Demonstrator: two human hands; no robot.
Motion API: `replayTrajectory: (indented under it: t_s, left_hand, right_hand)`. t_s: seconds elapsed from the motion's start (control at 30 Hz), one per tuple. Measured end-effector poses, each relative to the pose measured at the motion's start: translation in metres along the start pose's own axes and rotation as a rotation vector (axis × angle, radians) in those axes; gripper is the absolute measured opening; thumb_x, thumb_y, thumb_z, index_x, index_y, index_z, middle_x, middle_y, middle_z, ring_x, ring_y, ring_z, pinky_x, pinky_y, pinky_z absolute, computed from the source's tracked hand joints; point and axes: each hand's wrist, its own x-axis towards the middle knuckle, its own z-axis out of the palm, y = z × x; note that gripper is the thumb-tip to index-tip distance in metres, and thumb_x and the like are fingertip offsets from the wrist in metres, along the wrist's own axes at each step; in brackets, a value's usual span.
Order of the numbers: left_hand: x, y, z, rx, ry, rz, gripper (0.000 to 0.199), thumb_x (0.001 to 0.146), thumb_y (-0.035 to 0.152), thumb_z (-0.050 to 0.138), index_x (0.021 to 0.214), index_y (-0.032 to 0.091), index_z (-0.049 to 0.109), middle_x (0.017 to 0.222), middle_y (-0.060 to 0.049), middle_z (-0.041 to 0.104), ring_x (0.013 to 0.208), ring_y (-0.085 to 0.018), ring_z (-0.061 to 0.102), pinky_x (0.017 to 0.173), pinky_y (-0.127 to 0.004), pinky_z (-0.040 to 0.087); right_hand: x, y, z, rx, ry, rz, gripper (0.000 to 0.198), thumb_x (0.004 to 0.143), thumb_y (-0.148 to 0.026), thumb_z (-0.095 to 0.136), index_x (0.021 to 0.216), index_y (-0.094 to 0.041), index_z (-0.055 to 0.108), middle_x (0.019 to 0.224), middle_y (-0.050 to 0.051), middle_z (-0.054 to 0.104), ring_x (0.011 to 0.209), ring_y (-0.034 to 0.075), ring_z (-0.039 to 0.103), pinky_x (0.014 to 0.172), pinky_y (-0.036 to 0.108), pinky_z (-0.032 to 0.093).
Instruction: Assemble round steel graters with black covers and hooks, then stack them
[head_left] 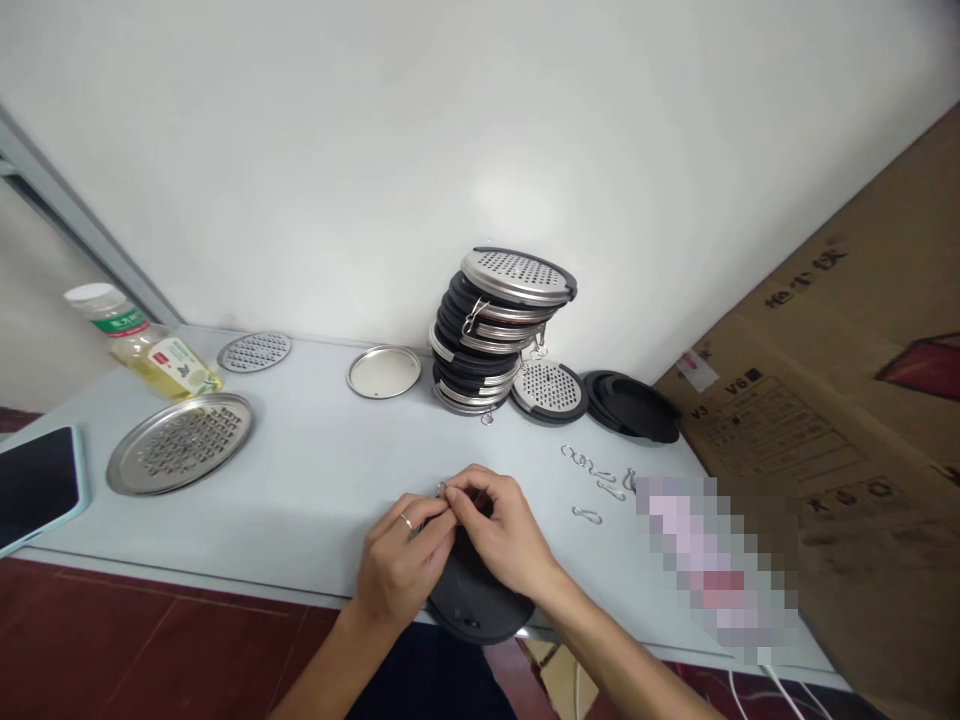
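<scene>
A round black disc (pixel 480 595) lies at the table's front edge, partly hidden under my hands. At its far side a small metal ring (pixel 441 489) shows at my fingertips. My left hand (pixel 405 560), with a ring on one finger, is closed, its fingertips pinched at the metal ring. From the right, my right hand (pixel 502 525) pinches thumb and forefinger at the same spot. Exactly how the metal ring meets the disc is hidden by my fingers. Several loose metal spring clips (pixel 587 515) and small rings (pixel 577 459) lie right of my hands.
Behind stands a leaning stack of round graters (pixel 517 275), with another grater (pixel 551 388) and black discs (pixel 637 408) beside it. Leftward are a plain metal disc (pixel 384 372), grater plates (pixel 187 440), a bottle (pixel 161 350) and a phone (pixel 41 485). A cardboard box (pixel 847 450) borders the right.
</scene>
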Motion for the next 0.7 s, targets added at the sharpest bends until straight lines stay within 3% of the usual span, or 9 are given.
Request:
replayTrajectory:
  t_s: [0.13,0.27,0.37,0.53,0.7]
  left_hand:
    - [-0.002,0.002,-0.007,-0.064,-0.091,-0.065,0.029,0.088,0.009,0.061,0.113,0.023,0.067,0.099,-0.007,0.072,0.091,-0.018,0.068,0.083,-0.032,0.058]
    - [0.005,-0.002,-0.016,-0.107,-0.074,-0.228,0.031,0.091,0.016,0.060,0.121,0.022,0.063,0.106,-0.008,0.069,0.097,-0.018,0.067,0.086,-0.032,0.057]
    - [0.013,-0.008,-0.020,-0.149,-0.152,-0.236,0.023,0.093,0.018,0.059,0.114,0.023,0.067,0.098,-0.004,0.069,0.090,-0.014,0.067,0.081,-0.026,0.057]
    - [0.017,-0.019,-0.018,-0.174,-0.166,-0.169,0.011,0.094,0.020,0.059,0.097,0.021,0.069,0.085,-0.002,0.069,0.080,-0.012,0.066,0.075,-0.023,0.055]
    - [0.013,-0.017,-0.012,-0.130,-0.158,-0.378,0.013,0.095,0.025,0.057,0.087,0.022,0.068,0.078,0.001,0.069,0.068,-0.012,0.064,0.067,-0.023,0.053]
  right_hand:
    - [0.001,0.004,-0.008,0.060,-0.023,0.022,0.023,0.097,-0.032,0.052,0.083,-0.019,0.066,0.078,0.001,0.067,0.072,0.015,0.060,0.068,0.026,0.047]
    - [0.004,0.006,-0.016,0.055,-0.138,-0.004,0.028,0.098,-0.037,0.050,0.082,-0.018,0.064,0.072,-0.001,0.061,0.068,0.013,0.055,0.068,0.025,0.045]
    - [0.007,0.006,-0.021,0.114,-0.296,0.046,0.030,0.097,-0.041,0.051,0.082,-0.018,0.064,0.069,-0.002,0.057,0.063,0.012,0.052,0.063,0.024,0.043]
    - [0.011,0.004,-0.027,0.206,-0.396,0.112,0.035,0.095,-0.045,0.054,0.080,-0.016,0.065,0.066,-0.003,0.055,0.059,0.010,0.051,0.058,0.023,0.041]
    - [0.015,0.005,-0.029,0.068,-0.326,0.067,0.029,0.095,-0.040,0.053,0.091,-0.016,0.070,0.070,-0.001,0.060,0.064,0.013,0.054,0.062,0.025,0.045]
